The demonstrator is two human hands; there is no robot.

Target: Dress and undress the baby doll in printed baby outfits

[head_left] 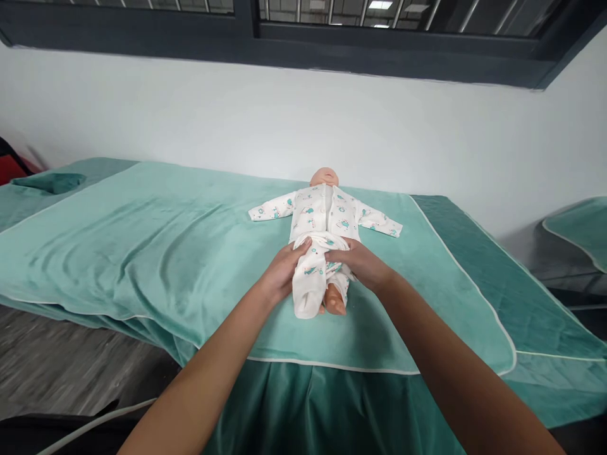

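Observation:
A baby doll [325, 176] lies on its back, its head towards the wall and its feet towards me. It wears a white printed shirt [307, 212] with the sleeves spread out to both sides. White printed baby pants [309, 285] lie over its legs, bunched at the top. My left hand [285, 268] grips the pants at their left edge, thumb on top. My right hand [361, 262] pinches the bunched cloth on the right side. One bare foot [334, 299] shows below the right pant leg; the left pant leg hangs flat past the other foot, mostly hidden.
The doll rests on a light green padded sheet [227, 253] with white piping, over a darker green bed cover [474, 253]. Behind stands a white wall [265, 114] under a dark window frame [379, 54]. A white cable [104, 417] runs at the lower left.

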